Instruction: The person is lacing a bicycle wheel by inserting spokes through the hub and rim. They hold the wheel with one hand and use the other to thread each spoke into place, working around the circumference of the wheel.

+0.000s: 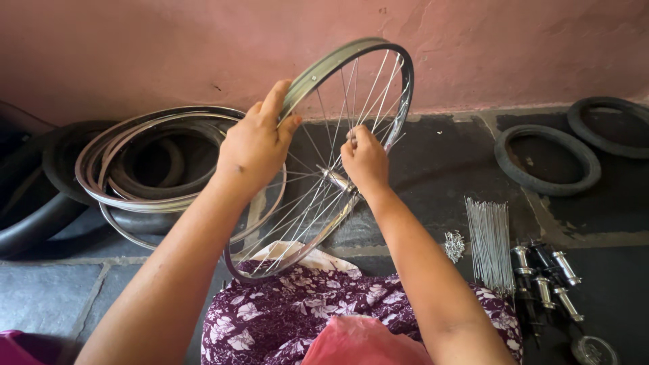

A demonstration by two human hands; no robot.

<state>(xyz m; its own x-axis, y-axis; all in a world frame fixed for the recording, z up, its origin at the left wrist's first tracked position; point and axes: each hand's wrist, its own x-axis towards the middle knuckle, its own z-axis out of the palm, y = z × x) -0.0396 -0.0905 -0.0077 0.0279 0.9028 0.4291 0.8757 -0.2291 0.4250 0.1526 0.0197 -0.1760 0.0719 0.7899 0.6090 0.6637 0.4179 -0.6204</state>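
Note:
A spoked bicycle wheel rim (376, 55) stands tilted on my lap, its lower edge resting on purple flowered cloth (291, 311). My left hand (255, 145) grips the rim's top left edge. Reaching through the wheel, my right hand (365, 161) pinches a thin spoke (351, 101) between its fingers, just above the metal hub (336, 180).
Bare metal rims (135, 196) and black tyres (40, 209) are piled at the left against a pink wall. Two small tyres (547, 162) lie at the right. A bundle of loose spokes (490, 243), a heap of spoke nipples (454, 245) and several hubs (547, 274) lie on the stone floor.

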